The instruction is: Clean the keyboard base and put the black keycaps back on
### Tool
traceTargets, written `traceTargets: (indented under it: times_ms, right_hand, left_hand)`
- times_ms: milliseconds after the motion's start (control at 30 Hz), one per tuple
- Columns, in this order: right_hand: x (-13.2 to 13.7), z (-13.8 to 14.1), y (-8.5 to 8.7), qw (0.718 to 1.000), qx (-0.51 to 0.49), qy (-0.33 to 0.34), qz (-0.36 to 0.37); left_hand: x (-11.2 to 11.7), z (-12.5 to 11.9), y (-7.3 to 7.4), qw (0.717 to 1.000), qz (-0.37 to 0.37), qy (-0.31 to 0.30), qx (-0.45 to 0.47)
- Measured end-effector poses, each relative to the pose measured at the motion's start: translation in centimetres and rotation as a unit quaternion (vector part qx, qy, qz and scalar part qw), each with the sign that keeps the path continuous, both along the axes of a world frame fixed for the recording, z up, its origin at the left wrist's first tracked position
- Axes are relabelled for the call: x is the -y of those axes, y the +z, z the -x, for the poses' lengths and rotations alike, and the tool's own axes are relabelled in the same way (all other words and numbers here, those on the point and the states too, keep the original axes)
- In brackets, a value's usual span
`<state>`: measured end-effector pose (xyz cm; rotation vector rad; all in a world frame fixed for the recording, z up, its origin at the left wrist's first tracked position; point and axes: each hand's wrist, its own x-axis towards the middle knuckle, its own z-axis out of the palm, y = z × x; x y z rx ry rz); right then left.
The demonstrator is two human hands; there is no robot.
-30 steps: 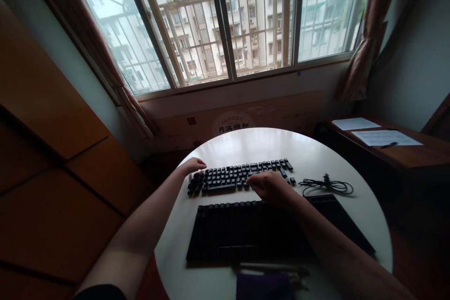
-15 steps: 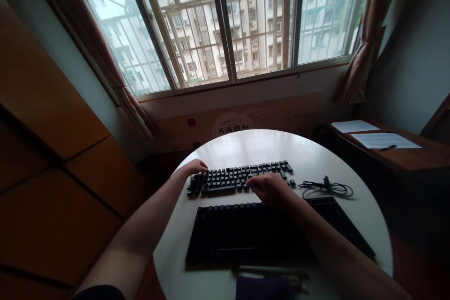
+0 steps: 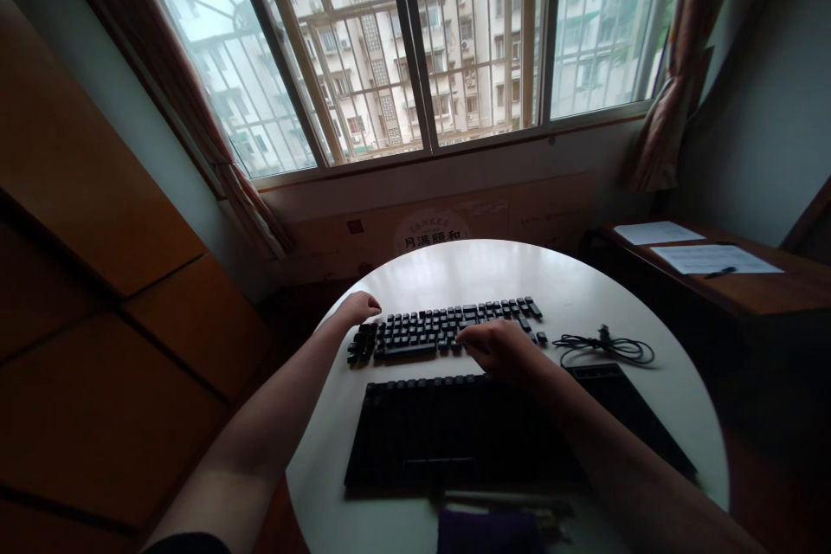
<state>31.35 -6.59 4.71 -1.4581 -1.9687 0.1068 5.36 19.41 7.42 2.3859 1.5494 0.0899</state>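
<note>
Loose black keycaps [image 3: 415,333] lie in rows on the round white table [image 3: 688,415]. My left hand [image 3: 359,309] is closed at the upper left corner of these rows, its fingertips curled in. Over their lower right part, my right hand [image 3: 503,348] is closed, thumb and fingers pressed together close to the keycaps. Whatever either hand may hold is hidden. Nearer to me lies a black keyboard [image 3: 467,433] with a row of keycaps along its far edge; my right forearm crosses above its right part.
A coiled black cable [image 3: 610,351] lies on the right of the table. A dark purple item [image 3: 486,532] and a blurred thin tool sit at the near edge. To the right, a wooden desk [image 3: 785,299] carries paper sheets [image 3: 714,259] and a pen [image 3: 720,273].
My left hand has shifted slightly left, its fingertips a little farther from the keycaps. My right hand stays nearly in place.
</note>
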Motion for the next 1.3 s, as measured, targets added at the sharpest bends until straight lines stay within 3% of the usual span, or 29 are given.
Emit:
traceTargets:
  times_ms: [100,233,300,367,467,600,733,1300]
  right_hand:
    - [0.1,0.0,0.0,1.0,-0.009,0.004,-0.002]
    - [0.2,0.0,0.0,1.0,-0.005,0.0,0.002]
    - [0.2,-0.1,-0.1,1.0,0.001,0.002,0.006]
    - [0.2,-0.1,-0.3,1.0,0.003,0.002,0.008]
    - [0.1,-0.3,-0.7,1.0,-0.002,0.003,0.009]
    - [0.0,-0.4,-1.1,1.0,-0.005,0.007,0.015]
    - [-0.2,-0.4,-1.5,1.0,-0.005,0.015,0.021]
    - [0.0,0.0,-1.7,0.999,-0.013,0.032,0.027]
  left_hand:
    - [3.1,1.0,1.2,0.997,-0.052,-0.016,0.063]
    - [10.1,3.6,1.5,0.976,-0.09,-0.069,0.184]
    - [13.7,4.5,1.0,0.96,-0.093,-0.116,0.239]
    - [16.7,5.0,0.1,0.952,-0.103,-0.165,0.238]
    - [19.0,5.0,-1.6,0.941,-0.129,-0.218,0.224]
    - [19.5,5.1,-3.9,0.931,-0.165,-0.218,0.242]
    - [19.5,5.6,-5.1,0.928,-0.17,-0.211,0.257]
    - [19.2,6.1,-5.3,0.919,-0.222,-0.251,0.208]
